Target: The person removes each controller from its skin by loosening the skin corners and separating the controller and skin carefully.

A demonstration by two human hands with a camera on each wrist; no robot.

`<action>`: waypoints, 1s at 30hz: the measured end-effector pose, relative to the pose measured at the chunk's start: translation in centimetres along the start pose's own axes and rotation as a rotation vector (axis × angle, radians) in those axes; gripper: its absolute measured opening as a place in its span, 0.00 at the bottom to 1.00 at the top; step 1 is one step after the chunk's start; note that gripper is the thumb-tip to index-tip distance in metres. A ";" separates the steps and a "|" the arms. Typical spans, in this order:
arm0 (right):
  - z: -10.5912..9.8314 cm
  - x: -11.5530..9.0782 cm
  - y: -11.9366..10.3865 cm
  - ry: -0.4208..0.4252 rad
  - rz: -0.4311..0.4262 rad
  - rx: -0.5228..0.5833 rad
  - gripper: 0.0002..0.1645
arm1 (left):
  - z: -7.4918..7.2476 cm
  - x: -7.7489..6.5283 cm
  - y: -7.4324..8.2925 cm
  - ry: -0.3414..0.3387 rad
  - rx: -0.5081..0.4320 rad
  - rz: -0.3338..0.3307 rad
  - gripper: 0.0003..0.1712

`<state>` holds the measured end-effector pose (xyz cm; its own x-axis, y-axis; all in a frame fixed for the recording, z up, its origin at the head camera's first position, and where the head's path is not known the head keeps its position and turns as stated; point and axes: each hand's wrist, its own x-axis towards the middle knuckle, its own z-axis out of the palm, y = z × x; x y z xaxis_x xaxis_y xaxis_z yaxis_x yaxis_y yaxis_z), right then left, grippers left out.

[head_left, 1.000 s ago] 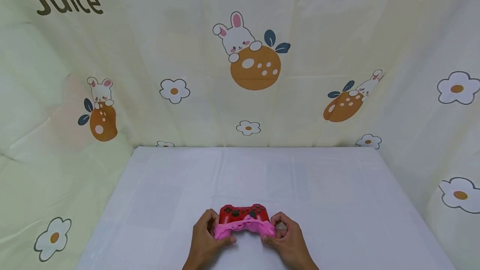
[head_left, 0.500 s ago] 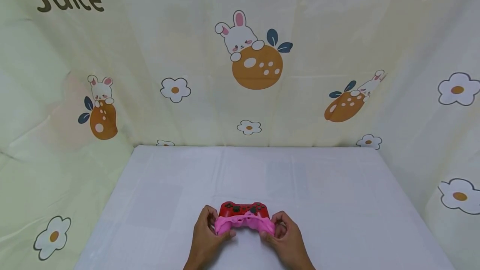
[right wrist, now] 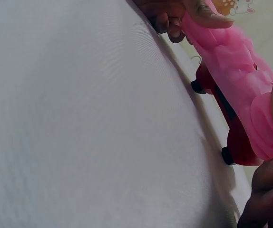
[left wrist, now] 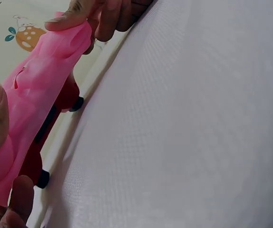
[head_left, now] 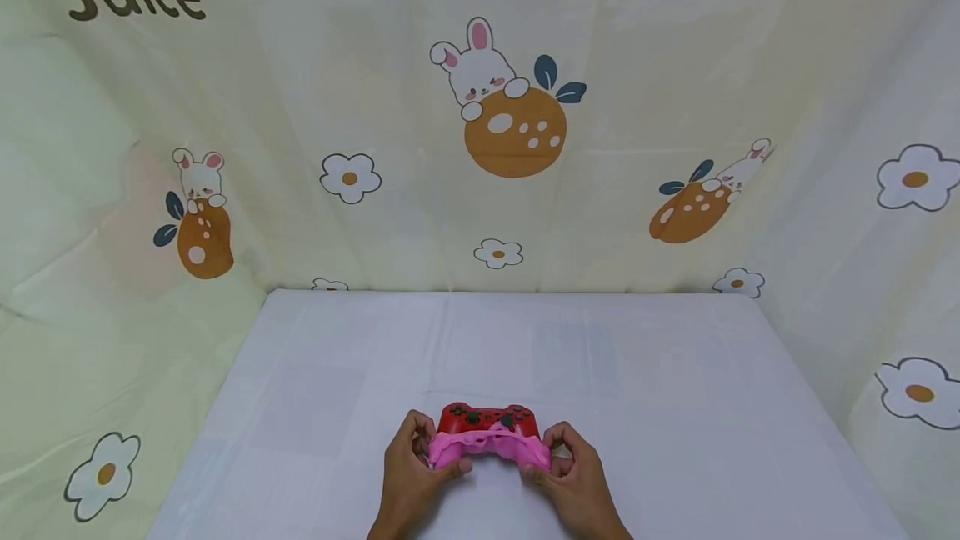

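Observation:
A red game controller (head_left: 487, 421) with dark sticks and buttons stands low in the middle of the head view. Over its near side and both grips stretches a pink silicone cover (head_left: 491, 442); the far part of the controller stays bare. My left hand (head_left: 415, 473) pinches the cover at the left grip, thumb on the near side. At the right grip my right hand (head_left: 573, 473) pinches it in the same way. Both wrist views show the pink cover (left wrist: 36, 90) wrinkled between the thumbs, and the controller's red body (right wrist: 241, 142) with dark triggers sticking out below it.
A white-covered table (head_left: 660, 390) lies under the hands. Behind it and at both sides hangs a pale curtain (head_left: 405, 90) printed with rabbits, oranges and flowers.
Since a second ago the controller, cover and both hands have shifted very slightly up in the head view. Over the last half second they have stayed almost still.

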<state>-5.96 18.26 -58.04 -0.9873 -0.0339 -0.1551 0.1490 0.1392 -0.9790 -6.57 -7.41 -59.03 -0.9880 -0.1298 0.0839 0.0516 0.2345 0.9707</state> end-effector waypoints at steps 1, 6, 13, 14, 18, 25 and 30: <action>0.0 0.0 0.0 0.002 0.006 0.003 0.24 | 0.0 0.0 0.0 -0.001 -0.001 0.002 0.39; 0.0 0.0 -0.2 0.006 0.014 -0.001 0.24 | 0.0 0.0 0.0 -0.015 0.008 0.006 0.39; -0.1 0.1 -0.5 0.009 0.045 0.010 0.25 | 0.0 -0.1 0.2 -0.022 0.029 0.010 0.39; -0.1 0.0 -0.6 0.009 0.045 0.013 0.25 | 0.0 -0.1 0.2 -0.020 0.031 0.011 0.39; 0.0 0.1 -0.5 0.017 0.035 0.016 0.25 | 0.0 -0.1 0.2 -0.011 0.054 0.010 0.39; 0.1 0.1 -0.5 0.020 0.020 0.019 0.25 | 0.1 0.0 0.4 0.011 0.063 -0.024 0.38; 0.1 0.2 -0.5 0.016 0.026 0.033 0.25 | 0.1 0.0 0.0 0.003 0.041 0.004 0.38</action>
<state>-6.19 18.10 -57.64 -0.9838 -0.0144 -0.1784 0.1759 0.1069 -0.9786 -6.59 -7.31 -59.03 -0.9873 -0.1322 0.0883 0.0492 0.2741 0.9604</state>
